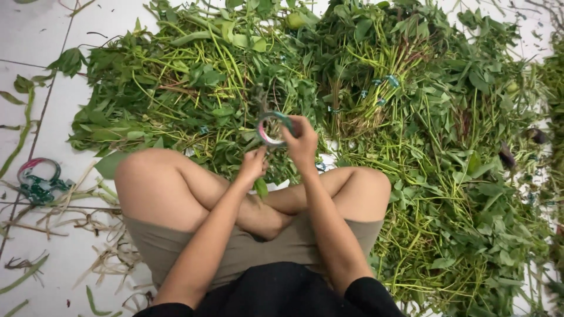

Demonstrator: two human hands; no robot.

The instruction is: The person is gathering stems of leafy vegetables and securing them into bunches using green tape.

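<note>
Forearms: both run from the lower centre of the frame up over the crossed legs (258, 199), elbows bent, wrists meeting at mid-frame.
Left hand (254, 164): centre, just below the tape roll; fingers curled together, seemingly pinching the tape's loose end, though the tips are too small to tell.
Right hand (302, 141): just right of centre, raised slightly higher; fingers closed on the right rim of the roll.
Tape roll (273, 128): small green-edged ring, held upright between both hands, above the knees and in front of the greens.
Risk, judged: the thin tape could snap or stick to itself if pulled askew; the roll could slip into the leaves.
Spare rolls (38, 179): left edge, on the tiled floor (35, 35).
Greens (352, 88): wide heap of leafy stems across the upper and right frame, some bunches banded.
</note>
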